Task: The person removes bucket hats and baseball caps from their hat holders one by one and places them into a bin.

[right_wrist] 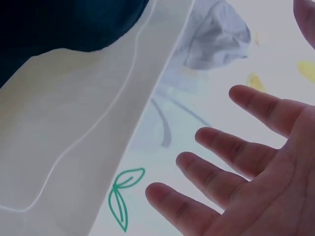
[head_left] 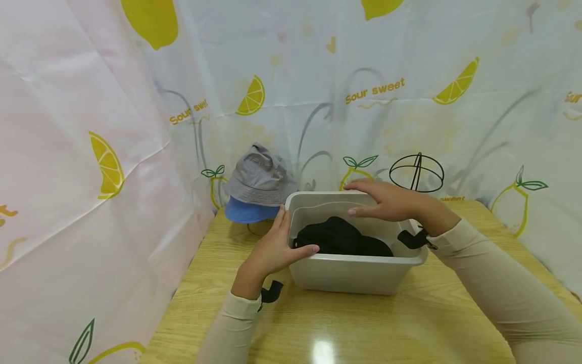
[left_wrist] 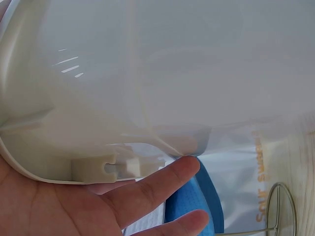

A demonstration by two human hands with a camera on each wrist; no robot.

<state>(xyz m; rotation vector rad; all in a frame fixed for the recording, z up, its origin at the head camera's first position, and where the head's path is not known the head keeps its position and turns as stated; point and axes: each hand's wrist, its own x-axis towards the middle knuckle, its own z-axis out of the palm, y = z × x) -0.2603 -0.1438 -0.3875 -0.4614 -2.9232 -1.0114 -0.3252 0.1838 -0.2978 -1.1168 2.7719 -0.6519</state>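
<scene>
Head view: the pale plastic bin point(head_left: 343, 275) stands on the counter point(head_left: 204, 303) with its long axis running left to right, across the person's front, and the black cap point(head_left: 334, 235) lies inside it along that same line, crown to the left, brim to the right. The left hand point(head_left: 269, 248) is the nearer to both: its thumb lies on the near rim just beside the crown, and its fairly straight fingers reach along the outer left wall, so the hand straddles the corner and is not curled round it. The right hand point(head_left: 393, 201) is over the far right part, fingers spread apart, pointing left past the far rim, thumb above the inside; the right wrist view shows a gap between these fingers and the rim. From the right hand, the cap lies lower, to the left and towards the person; neither hand holds it.
</scene>
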